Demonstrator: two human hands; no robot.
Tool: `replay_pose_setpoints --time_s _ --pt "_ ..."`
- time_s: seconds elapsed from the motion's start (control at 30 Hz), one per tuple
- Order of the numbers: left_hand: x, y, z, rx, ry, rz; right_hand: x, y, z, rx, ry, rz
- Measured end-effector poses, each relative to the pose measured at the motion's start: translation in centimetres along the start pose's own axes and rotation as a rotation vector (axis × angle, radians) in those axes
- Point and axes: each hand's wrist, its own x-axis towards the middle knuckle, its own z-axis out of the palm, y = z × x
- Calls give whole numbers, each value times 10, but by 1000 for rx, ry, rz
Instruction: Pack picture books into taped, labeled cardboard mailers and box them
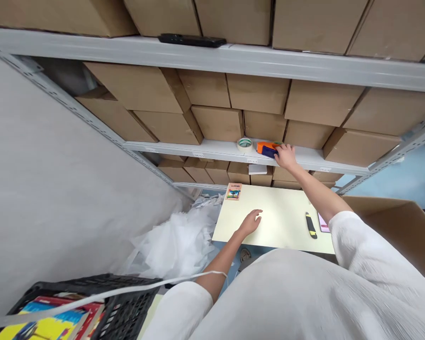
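Note:
My right hand reaches up to the middle shelf. Its fingers are curled over the right end of an orange and dark blue item whose exact kind I cannot make out. To the left of that item lies a roll of tape. My left hand hovers low over the pale table, fingers apart and holding nothing. A small orange booklet with a picture rests at the table's far left corner. On the right side lie a yellow and black utility knife and a phone, partly behind my arm.
Brown cardboard boxes fill the grey metal shelves. White packing material is heaped left of the table. A black crate with colourful books stands lower left; a large open carton is at right. A white cable crosses the lower left.

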Motion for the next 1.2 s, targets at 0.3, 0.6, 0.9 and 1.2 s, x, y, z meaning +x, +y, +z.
replay_pose_setpoints --time_s 0.3,0.6,0.9,1.2 --pt "2 -6 -15 7 -29 19 -14 -6 -14 -39 1 -17" --pt "15 4 7 8 -135 67 -134 -1 -14 86 135 83" --pt "16 14 40 50 -244 55 -262 32 85 138 -182 482" --pt "-9 4 55 82 -336 -41 -323 51 162 130 -374 647"
